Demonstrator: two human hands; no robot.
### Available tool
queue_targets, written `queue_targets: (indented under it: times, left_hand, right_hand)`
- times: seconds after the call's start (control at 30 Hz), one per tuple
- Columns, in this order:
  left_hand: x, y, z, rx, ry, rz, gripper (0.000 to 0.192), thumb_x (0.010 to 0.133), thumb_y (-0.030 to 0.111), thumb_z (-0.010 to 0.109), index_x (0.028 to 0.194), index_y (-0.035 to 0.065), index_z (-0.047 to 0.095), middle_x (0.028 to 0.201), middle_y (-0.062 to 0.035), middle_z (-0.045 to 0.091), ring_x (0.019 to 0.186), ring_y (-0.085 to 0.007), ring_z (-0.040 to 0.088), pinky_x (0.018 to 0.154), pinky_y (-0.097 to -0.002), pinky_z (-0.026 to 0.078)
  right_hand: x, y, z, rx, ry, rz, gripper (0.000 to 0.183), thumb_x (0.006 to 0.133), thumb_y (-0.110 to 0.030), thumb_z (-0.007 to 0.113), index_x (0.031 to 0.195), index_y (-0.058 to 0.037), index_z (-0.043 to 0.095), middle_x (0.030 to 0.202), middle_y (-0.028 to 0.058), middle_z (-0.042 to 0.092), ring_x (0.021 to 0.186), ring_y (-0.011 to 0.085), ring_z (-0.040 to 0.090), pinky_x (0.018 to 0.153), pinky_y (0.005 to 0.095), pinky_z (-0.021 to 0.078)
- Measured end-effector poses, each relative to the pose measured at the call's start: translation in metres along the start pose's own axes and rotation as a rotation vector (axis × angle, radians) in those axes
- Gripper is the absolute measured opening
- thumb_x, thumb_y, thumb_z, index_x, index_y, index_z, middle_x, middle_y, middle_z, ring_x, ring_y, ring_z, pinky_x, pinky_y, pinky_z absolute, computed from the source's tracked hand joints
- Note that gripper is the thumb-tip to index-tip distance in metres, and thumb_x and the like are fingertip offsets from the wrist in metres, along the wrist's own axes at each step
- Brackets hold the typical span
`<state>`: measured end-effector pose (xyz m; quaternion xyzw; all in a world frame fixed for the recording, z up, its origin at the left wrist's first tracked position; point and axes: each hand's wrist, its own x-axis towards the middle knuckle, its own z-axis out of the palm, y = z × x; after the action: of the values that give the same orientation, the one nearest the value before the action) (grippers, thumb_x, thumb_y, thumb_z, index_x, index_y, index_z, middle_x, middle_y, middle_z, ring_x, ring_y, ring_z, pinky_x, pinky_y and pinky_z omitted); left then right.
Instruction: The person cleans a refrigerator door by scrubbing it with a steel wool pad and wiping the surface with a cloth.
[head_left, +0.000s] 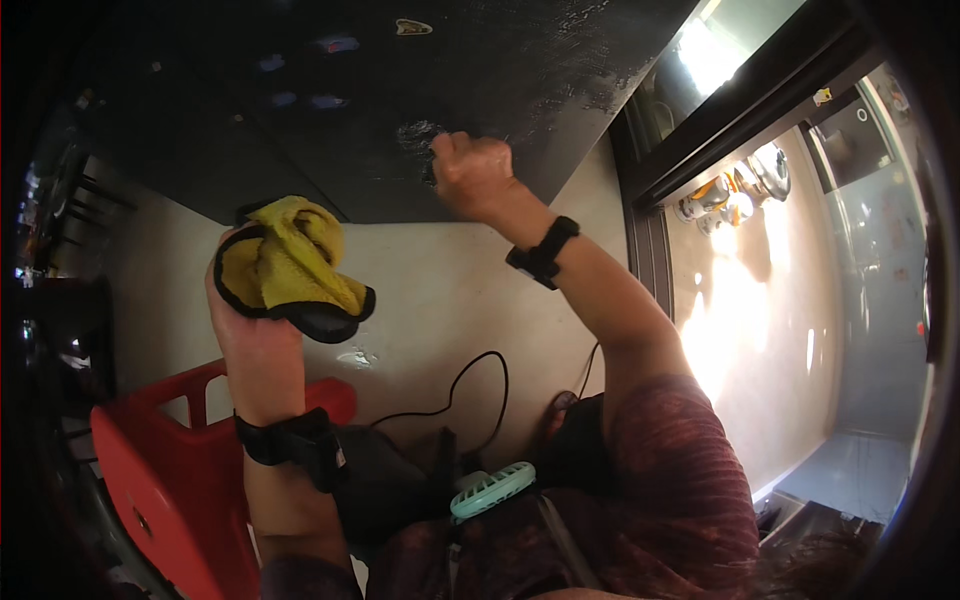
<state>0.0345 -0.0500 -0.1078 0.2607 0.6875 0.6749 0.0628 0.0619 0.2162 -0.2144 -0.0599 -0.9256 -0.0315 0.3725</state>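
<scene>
My left hand (244, 326) holds a crumpled yellow microfibre cloth (304, 259) with black edging, which covers most of its fingers. The cloth is at the near left edge of a dark, smooth panel or tabletop (300, 142). My right hand (476, 172) rests against that dark surface with its fingers curled in. Whether something small is pinched under those fingers is hidden. Wet, shiny streaks (421, 136) lie beside the right fingertips, and more droplets spread toward the far right corner. Each wrist wears a black strap.
A red plastic chair (157, 465) stands at my left. A black cable (506, 375) loops over the pale floor (420, 300). A mint-green portable fan (493, 491) is at my chest. On the right is a dark frame (652, 247), with several cans (712, 202) beyond it.
</scene>
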Motion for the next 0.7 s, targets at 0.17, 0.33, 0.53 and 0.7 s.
queue_targets:
  times: [0.17, 0.33, 0.53, 0.7]
  left_hand:
    - [0.0, 0.001, -0.007, 0.059, 0.018, -0.029, 0.045, 0.088, 0.005, 0.057, 0.128, -0.0026, 0.037, 0.123, -0.0141, 0.049, 0.112, -0.0235, 0.053, 0.094, -0.0353, 0.048]
    - [0.001, 0.002, -0.009, 0.166, 0.053, -0.063, 0.046, 0.088, 0.005, 0.056, 0.129, -0.0028, 0.035, 0.123, -0.0142, 0.048, 0.112, -0.0237, 0.053, 0.095, -0.0355, 0.048]
    - [0.001, 0.003, -0.008, 0.051, 0.089, -0.044, 0.048, 0.088, 0.009, 0.057, 0.129, -0.0028, 0.035, 0.121, -0.0137, 0.05, 0.112, -0.0238, 0.053, 0.093, -0.0352, 0.048]
    - [0.002, 0.006, -0.02, 0.223, 0.064, 0.009, 0.042, 0.089, 0.006, 0.054, 0.127, -0.0021, 0.038, 0.124, -0.0135, 0.049, 0.113, -0.0225, 0.052, 0.097, -0.0348, 0.045]
  right_hand:
    - [0.043, 0.031, -0.063, 0.03, 0.493, -0.058, 0.016, 0.067, -0.013, 0.067, 0.077, -0.0083, 0.055, 0.068, 0.0081, 0.056, 0.047, 0.0223, 0.055, 0.043, 0.0337, 0.0441]
    - [0.057, 0.017, -0.058, 0.014, 0.558, 0.037, 0.016, 0.066, -0.013, 0.068, 0.076, -0.0092, 0.056, 0.069, 0.0078, 0.056, 0.047, 0.0212, 0.054, 0.043, 0.0325, 0.0431]
    - [0.004, -0.02, 0.043, -0.008, 0.152, -0.122, 0.01, 0.069, -0.007, 0.063, 0.071, -0.0072, 0.053, 0.063, 0.0089, 0.054, 0.046, 0.0203, 0.056, 0.042, 0.0325, 0.0454]
    - [0.029, -0.03, 0.021, 0.09, 0.179, -0.082, 0.012, 0.068, -0.008, 0.065, 0.073, -0.007, 0.055, 0.067, 0.0106, 0.057, 0.048, 0.0222, 0.058, 0.043, 0.0317, 0.0462]
